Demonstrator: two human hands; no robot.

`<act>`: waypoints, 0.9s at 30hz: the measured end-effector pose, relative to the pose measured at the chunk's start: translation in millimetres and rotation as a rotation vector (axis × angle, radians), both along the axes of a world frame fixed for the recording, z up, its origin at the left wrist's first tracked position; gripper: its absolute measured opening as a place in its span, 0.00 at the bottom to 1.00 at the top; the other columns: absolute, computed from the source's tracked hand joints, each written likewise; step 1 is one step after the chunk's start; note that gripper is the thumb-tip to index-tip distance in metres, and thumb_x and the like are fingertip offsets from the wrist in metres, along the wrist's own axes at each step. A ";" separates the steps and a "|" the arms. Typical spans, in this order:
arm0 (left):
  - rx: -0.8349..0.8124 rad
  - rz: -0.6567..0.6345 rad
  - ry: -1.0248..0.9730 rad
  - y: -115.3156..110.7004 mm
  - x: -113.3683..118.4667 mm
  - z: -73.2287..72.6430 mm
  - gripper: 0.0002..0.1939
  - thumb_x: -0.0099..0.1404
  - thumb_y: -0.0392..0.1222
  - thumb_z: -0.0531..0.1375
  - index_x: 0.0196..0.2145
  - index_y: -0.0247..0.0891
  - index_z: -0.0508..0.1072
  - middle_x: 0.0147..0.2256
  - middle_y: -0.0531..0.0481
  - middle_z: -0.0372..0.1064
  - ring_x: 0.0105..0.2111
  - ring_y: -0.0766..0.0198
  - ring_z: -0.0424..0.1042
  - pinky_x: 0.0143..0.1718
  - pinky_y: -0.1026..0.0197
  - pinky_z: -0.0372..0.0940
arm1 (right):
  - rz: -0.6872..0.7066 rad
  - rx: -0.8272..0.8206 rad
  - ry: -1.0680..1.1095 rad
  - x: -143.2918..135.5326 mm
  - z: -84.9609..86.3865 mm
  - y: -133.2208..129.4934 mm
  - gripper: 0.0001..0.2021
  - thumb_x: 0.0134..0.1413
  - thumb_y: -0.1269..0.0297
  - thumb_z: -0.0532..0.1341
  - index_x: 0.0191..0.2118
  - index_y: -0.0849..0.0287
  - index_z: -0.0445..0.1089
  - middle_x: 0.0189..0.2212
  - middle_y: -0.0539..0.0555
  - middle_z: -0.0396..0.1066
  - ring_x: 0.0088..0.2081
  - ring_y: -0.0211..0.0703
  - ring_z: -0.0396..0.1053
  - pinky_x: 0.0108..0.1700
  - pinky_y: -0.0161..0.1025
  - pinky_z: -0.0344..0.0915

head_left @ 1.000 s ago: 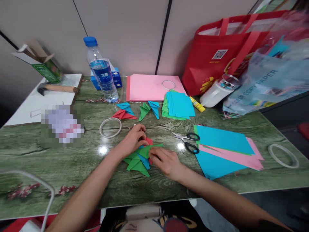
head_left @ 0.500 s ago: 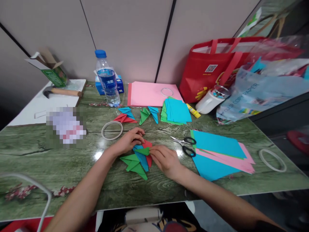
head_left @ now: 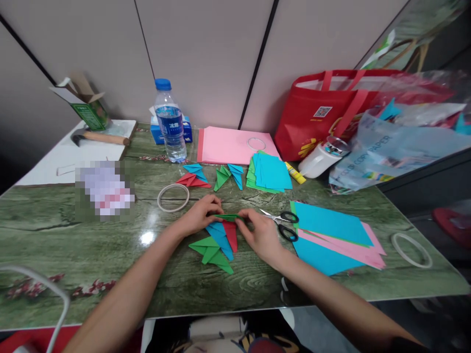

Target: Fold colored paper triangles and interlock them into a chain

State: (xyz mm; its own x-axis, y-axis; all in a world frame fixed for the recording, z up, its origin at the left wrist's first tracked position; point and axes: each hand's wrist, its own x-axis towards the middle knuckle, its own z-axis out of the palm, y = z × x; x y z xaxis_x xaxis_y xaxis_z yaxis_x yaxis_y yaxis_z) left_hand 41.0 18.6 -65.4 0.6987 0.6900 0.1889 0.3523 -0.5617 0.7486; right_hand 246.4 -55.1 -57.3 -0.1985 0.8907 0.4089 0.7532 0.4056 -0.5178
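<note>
Between my two hands a green folded paper piece (head_left: 227, 216) is held nearly edge-on, just above the table. My left hand (head_left: 200, 214) pinches its left end, and my right hand (head_left: 261, 236) has the right end between thumb and fingers. Right below it lie a blue folded paper piece (head_left: 220, 239) and a red folded paper piece (head_left: 230, 235), partly covered by the green one. Nearer to me rest green folded paper pieces (head_left: 211, 254). Behind my hands are more folded pieces: red (head_left: 193, 180), blue (head_left: 236, 174) and green (head_left: 222, 177).
Black-handled scissors (head_left: 289, 225) lie close to my right hand, beside blue and pink paper sheets (head_left: 331, 223). A tape roll (head_left: 173, 197) is near my left hand. Farther back stand a water bottle (head_left: 171, 125), cut blue squares (head_left: 272, 170), a glue stick (head_left: 295, 173) and a red bag (head_left: 305, 113).
The green piece between my hands has been turned from its flat face to nearly edge-on and raised slightly. My right hand has shifted a little up and right. The view has tilted slightly.
</note>
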 end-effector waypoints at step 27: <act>0.069 0.062 0.064 -7.6 16.8 6.9 0.06 0.64 0.40 0.57 0.30 0.37 0.69 0.34 0.49 0.64 0.39 0.59 0.60 0.43 0.57 0.58 | -0.086 -0.395 0.437 1.5 -8.5 -0.3 0.16 0.48 0.64 0.62 0.44 0.57 0.63 0.21 0.47 0.66 0.23 0.41 0.67 0.23 0.34 0.61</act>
